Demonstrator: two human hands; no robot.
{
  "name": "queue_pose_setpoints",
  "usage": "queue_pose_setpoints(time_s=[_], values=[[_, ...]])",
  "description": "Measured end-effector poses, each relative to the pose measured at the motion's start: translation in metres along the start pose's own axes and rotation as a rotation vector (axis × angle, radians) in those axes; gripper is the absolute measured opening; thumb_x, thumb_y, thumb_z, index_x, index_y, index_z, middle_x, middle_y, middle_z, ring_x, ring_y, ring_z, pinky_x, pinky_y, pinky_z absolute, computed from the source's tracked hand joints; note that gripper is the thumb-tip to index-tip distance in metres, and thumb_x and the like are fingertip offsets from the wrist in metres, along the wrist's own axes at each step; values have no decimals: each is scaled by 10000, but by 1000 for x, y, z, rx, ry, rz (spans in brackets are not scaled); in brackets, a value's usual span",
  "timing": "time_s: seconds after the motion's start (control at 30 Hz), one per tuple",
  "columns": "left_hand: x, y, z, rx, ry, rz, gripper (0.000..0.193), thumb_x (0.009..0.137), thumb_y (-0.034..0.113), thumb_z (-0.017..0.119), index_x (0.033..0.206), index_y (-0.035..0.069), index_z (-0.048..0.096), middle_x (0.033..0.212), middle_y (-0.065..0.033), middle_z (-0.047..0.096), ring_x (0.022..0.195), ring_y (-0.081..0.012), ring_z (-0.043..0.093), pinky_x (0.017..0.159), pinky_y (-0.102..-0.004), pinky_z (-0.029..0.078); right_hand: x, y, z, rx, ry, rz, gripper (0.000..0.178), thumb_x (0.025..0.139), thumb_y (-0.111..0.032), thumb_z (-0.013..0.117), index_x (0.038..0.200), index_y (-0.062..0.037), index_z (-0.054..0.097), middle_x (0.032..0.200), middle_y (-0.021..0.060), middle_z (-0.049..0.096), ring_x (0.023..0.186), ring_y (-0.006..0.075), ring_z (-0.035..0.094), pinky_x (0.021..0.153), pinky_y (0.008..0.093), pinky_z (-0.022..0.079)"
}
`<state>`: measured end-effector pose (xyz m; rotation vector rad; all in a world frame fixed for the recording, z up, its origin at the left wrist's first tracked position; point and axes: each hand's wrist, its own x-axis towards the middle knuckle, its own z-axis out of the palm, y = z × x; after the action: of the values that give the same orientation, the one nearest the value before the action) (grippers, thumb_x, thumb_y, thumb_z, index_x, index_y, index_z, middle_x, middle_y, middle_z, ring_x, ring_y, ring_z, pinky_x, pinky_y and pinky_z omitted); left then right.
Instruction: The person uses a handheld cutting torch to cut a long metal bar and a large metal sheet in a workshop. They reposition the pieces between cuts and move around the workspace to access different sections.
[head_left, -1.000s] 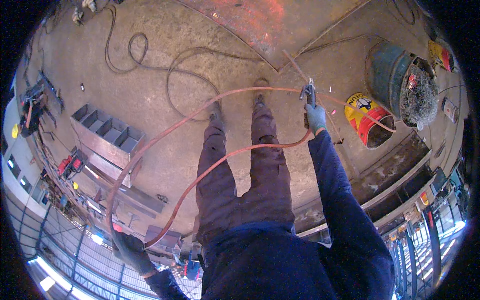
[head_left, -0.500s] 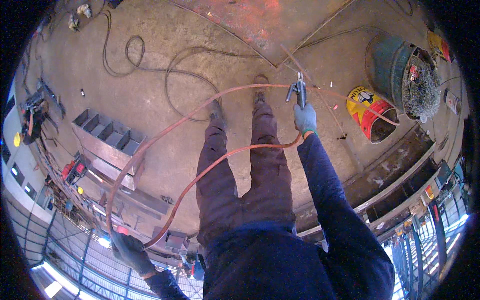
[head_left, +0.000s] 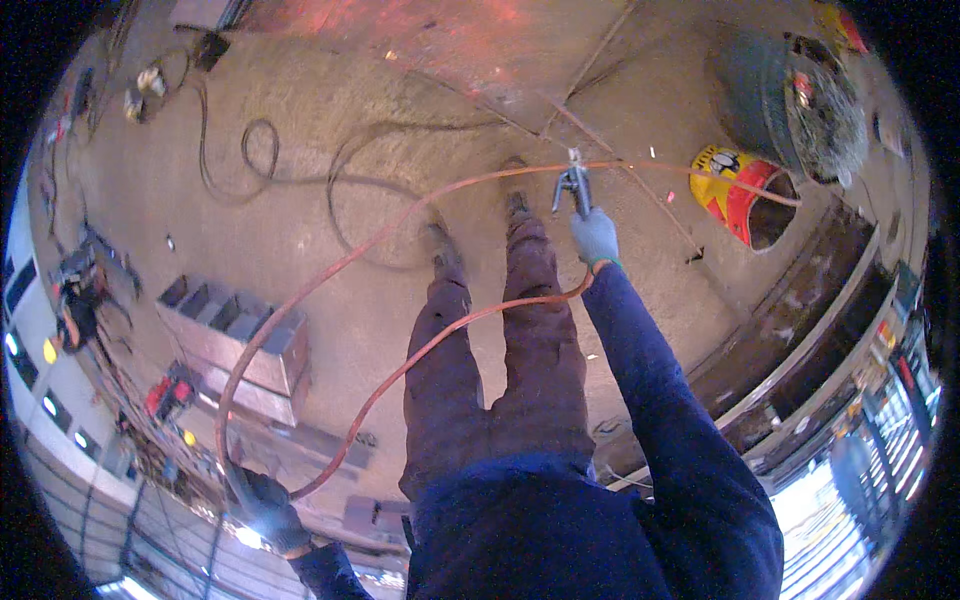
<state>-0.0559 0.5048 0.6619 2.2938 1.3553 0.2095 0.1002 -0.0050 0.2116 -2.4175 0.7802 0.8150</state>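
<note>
Concrete floor [head_left: 255, 245], scuffed and stained, spreads out ahead of me, and my view of it has swung a little: the compartmented metal box [head_left: 245, 362] on the left sits lower than it did a second ago. Below it, my left hand [head_left: 268, 510], dark-gloved, is about where it was, closed around the reddish cable [head_left: 470, 319], though I can't make out each finger. Two runs of the cable leave this fist. One arcs high over the floor; the other sags across my trousers [head_left: 440, 425] and rises to the heel of my other glove.

Farther right, just past my right boot [head_left: 516, 185], the clamp tool [head_left: 577, 188] has come inward, carried by my right hand [head_left: 596, 238] in its pale glove. So I have kept both grips, and the loop between them has drawn slightly narrower. That right hand is wrapped around the tool's dark handle; the pale metal tip points away from me, and a lever stands off its left side. The upper run passes close by the tip; whether they touch, I can't tell. The cable looks thick, supple and free of sharp kinks. It carries on right, over the mouth of the tipped yellow-and-red bucket [head_left: 738, 210], beside the blue-green drum [head_left: 750, 100].
</note>
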Motion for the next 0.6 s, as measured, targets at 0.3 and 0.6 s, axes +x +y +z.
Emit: queue_pose_setpoints(time_s=[0.3,0.6], values=[[43,-33,-11,279,-234,-32,411,1128,294,447,1396,43,633,1079,-93,673,843,-213,610,745,-342,543,-80,27,16,573,466,330,441,920,-399,654,1069,16,671,943,329,717,958,506,712,823,567,548],[18,-35,50,199,-335,92,452,1091,336,502,1300,-36,653,882,-36,540,735,-195,473,643,-367,421,-31,348,20,1013,852,783,298,921,-275,683,786,-16,624,600,66,590,446,208,583,411,394,437]])
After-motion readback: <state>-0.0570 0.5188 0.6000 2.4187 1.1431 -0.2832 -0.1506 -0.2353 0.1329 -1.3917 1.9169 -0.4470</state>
